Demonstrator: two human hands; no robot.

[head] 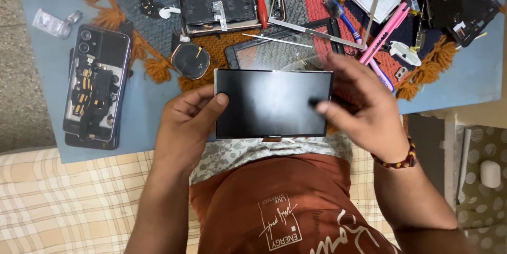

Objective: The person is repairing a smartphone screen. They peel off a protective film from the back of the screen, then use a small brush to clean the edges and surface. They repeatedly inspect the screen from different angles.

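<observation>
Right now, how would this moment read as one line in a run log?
left hand: grips black screen panel by left edge | right hand: thumb on panel's right end | behind: opened phone on blue table

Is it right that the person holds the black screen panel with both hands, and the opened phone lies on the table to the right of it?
Not quite. In the head view both hands, left and right, do hold the black screen panel, but the opened phone lies on the table to the left of it, not to the right.

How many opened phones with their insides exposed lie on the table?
2: one opened phone at the left by the left hand, another opened phone at top centre beside a red screwdriver. Clutter may hide others.
</observation>
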